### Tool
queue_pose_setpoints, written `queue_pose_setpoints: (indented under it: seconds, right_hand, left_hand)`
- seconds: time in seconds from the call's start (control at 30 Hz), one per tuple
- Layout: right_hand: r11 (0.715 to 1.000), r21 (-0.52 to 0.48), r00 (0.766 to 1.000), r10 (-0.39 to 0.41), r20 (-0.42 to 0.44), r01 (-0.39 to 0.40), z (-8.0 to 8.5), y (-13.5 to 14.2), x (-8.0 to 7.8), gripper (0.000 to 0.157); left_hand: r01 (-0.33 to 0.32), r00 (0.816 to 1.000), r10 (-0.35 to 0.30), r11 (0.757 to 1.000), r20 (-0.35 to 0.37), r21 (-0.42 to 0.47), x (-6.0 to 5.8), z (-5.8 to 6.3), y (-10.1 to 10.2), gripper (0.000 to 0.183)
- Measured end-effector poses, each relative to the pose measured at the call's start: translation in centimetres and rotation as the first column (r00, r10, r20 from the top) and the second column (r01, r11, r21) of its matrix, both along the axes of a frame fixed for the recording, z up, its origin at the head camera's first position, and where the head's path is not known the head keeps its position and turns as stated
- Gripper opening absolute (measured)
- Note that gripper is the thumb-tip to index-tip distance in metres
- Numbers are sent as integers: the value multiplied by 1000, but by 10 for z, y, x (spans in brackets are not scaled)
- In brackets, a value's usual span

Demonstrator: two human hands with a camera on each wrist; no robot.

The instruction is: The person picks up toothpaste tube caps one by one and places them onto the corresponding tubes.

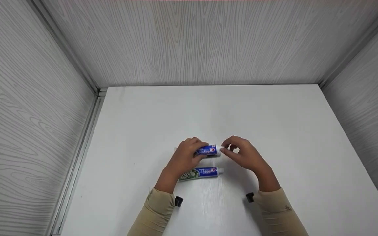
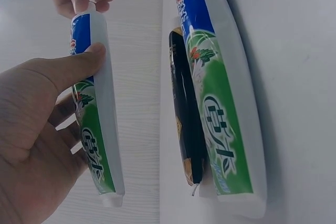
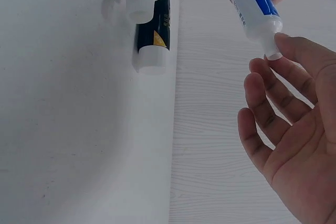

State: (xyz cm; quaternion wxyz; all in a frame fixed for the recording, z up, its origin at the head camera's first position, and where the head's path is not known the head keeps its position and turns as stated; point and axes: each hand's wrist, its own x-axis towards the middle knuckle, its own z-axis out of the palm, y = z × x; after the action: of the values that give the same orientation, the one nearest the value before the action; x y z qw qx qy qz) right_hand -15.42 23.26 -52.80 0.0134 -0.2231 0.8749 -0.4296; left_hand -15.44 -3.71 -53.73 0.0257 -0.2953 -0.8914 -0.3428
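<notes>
My left hand grips a blue, green and white toothpaste tube around its body, held off the table, thumb along its printed side. At its far end, the right hand pinches the small white cap between thumb and forefinger; the other fingers are loosely bent. A second, similar toothpaste tube lies on the table nearer the person, its white cap to the right. Beside it in the left wrist view lies a black tube with gold marks; its white cap shows in the right wrist view.
The white table is bounded by a grey wood-grain panel at the back and panels on both sides. A metal frame rail runs along the left edge. Black wrist cameras stick out from both sleeves.
</notes>
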Motion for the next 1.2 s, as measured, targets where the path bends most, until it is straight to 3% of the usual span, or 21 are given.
queue_pose_setpoints:
  seconds: [0.3,0.47,0.77,1.2]
  right_hand:
    - [997,42,996,-59,59,57,3,0,1,11]
    - [996,52,996,-72,47,70,3,0,2,14]
    - [999,-34,999,14,-48,-15,3,1,3,21]
    - [999,-28,999,40,-24,-40,5,1,4,17]
  left_hand:
    - [-1,1000,1,1000,12,15,2,-1,3,37]
    - [-7,1000,7,1000,16,9,3,-1,3,37]
    - [-16,1000,16,1000,21,18,3,1,2,36]
    - [-12,1000,12,1000,28,12,4,1,2,37]
